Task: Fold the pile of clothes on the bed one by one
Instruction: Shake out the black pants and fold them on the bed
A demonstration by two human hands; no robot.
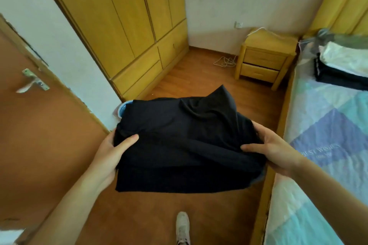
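Over the floor beside the bed, the black garment hangs partly folded between both hands. The left hand and right hand each pinch an edge, thumbs on top, probably keeping the fold flat for stacking on the folded pile.

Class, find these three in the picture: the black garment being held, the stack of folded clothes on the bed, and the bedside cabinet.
black garment (pixel 185 141), head view, middle of the cloth.
stack of folded clothes (pixel 342 65), head view, pale top piece.
bedside cabinet (pixel 262 59), head view, upper drawer front.
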